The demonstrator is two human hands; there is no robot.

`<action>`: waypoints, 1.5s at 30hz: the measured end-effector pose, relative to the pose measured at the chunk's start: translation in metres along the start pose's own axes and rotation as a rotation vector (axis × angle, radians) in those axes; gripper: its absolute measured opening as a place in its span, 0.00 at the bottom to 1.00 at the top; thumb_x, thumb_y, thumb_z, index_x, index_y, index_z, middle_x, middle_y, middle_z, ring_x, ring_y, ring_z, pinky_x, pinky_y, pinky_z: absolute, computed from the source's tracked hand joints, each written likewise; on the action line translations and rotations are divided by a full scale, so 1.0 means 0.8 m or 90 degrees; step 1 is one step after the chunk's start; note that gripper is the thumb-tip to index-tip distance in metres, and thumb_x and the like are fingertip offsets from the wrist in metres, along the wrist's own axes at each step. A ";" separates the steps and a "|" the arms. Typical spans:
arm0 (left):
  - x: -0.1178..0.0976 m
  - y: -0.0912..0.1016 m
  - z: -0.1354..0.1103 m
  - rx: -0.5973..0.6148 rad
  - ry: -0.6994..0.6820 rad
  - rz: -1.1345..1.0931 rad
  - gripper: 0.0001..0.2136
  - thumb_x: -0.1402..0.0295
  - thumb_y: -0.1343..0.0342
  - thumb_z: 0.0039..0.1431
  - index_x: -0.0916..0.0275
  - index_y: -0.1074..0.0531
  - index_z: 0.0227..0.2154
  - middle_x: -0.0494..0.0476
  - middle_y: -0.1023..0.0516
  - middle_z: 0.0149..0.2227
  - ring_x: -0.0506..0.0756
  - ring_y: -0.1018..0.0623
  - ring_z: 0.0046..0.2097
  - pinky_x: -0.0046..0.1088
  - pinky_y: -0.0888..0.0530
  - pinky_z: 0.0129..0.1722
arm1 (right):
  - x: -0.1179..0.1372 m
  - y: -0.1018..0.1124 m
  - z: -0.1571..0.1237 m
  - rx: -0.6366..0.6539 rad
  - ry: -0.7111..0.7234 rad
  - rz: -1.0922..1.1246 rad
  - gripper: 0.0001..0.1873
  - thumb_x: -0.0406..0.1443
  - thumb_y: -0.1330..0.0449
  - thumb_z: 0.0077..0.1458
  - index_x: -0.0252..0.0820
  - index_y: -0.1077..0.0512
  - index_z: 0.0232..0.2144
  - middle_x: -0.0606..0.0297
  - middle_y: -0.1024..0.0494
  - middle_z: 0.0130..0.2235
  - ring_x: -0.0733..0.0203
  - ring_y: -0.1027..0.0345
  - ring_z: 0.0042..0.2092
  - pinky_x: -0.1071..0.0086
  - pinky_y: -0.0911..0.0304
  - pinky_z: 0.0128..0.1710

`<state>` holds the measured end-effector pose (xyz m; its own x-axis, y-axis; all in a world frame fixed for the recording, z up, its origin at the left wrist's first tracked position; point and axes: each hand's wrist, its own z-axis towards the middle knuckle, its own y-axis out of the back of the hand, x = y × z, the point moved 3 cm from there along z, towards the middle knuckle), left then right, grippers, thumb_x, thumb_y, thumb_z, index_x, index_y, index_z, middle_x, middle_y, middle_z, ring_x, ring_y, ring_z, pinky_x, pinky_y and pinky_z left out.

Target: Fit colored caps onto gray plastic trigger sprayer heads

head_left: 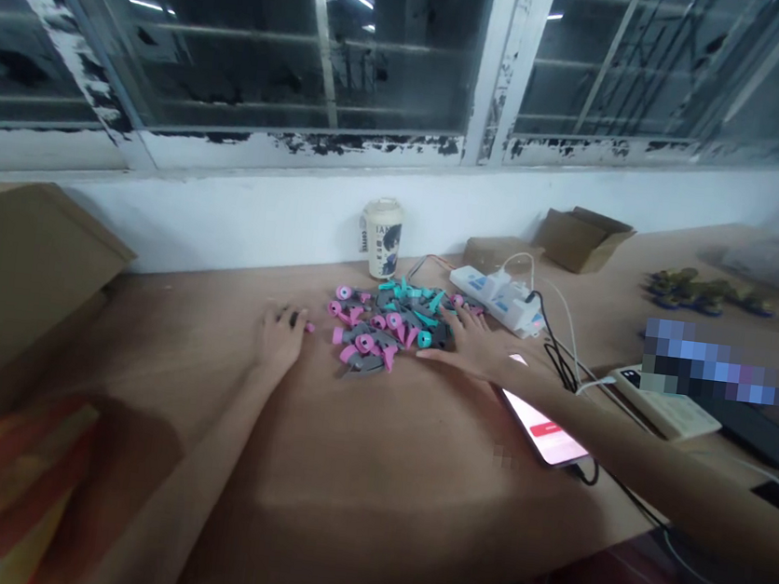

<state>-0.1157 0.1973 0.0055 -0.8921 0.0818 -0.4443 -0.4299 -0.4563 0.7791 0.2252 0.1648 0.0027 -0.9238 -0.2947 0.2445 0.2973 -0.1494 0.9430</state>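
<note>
On table (410, 482), hands (384, 343) flanking blurry plastic parts (385, 329), phone (542, 431) half hidden

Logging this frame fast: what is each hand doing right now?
Left hand: curled on the table, holding a small pink piece.
Right hand: open, flat on the pile of toy parts.

Dim indoor light on my bench (368, 477); overhead tubes reflect as streaks in the dark window panes (250, 32). My forearms cast soft shadows. The phone screen (546, 432) glares white-pink. Right side is motion-blurred; edges bend with wide-angle distortion and corners darken. Two patches are pixelated.
</note>
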 end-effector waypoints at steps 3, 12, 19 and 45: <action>-0.034 -0.035 0.006 0.007 0.033 -0.029 0.20 0.57 0.58 0.60 0.61 0.31 0.48 0.65 0.35 0.58 0.65 0.45 0.63 0.49 0.46 0.59 | 0.017 0.007 -0.011 0.012 0.003 0.011 0.54 0.66 0.53 0.42 0.43 0.56 0.63 0.50 0.57 0.65 0.35 0.66 0.65 0.41 0.62 0.59; -0.096 -0.081 0.016 0.031 0.060 -0.100 0.25 0.54 0.60 0.61 0.64 0.36 0.55 0.65 0.45 0.62 0.64 0.45 0.63 0.45 0.45 0.60 | 0.035 0.001 -0.012 0.045 -0.008 0.016 0.54 0.69 0.55 0.39 0.52 0.57 0.63 0.55 0.59 0.66 0.34 0.66 0.64 0.34 0.67 0.56; -0.118 -0.090 0.015 0.034 0.025 -0.133 0.23 0.55 0.60 0.62 0.61 0.36 0.55 0.63 0.41 0.61 0.62 0.41 0.62 0.42 0.44 0.60 | 0.012 -0.011 0.004 0.052 0.000 -0.008 0.53 0.67 0.56 0.41 0.48 0.55 0.63 0.51 0.60 0.66 0.37 0.69 0.65 0.37 0.70 0.58; -0.100 0.040 -0.175 0.074 -0.088 -0.250 0.07 0.66 0.52 0.60 0.55 0.30 0.38 0.57 0.30 0.44 0.55 0.26 0.45 0.32 0.26 0.42 | 0.082 0.008 -0.017 -0.182 0.123 0.337 0.21 0.50 0.53 0.59 0.46 0.26 0.35 0.62 0.26 0.47 0.56 0.35 0.52 0.59 0.45 0.56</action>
<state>-0.0385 0.0523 0.0042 -0.6645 0.3514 -0.6595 -0.7462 -0.2641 0.6112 0.1699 0.1319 0.0213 -0.5823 -0.5583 0.5910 0.7791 -0.1755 0.6018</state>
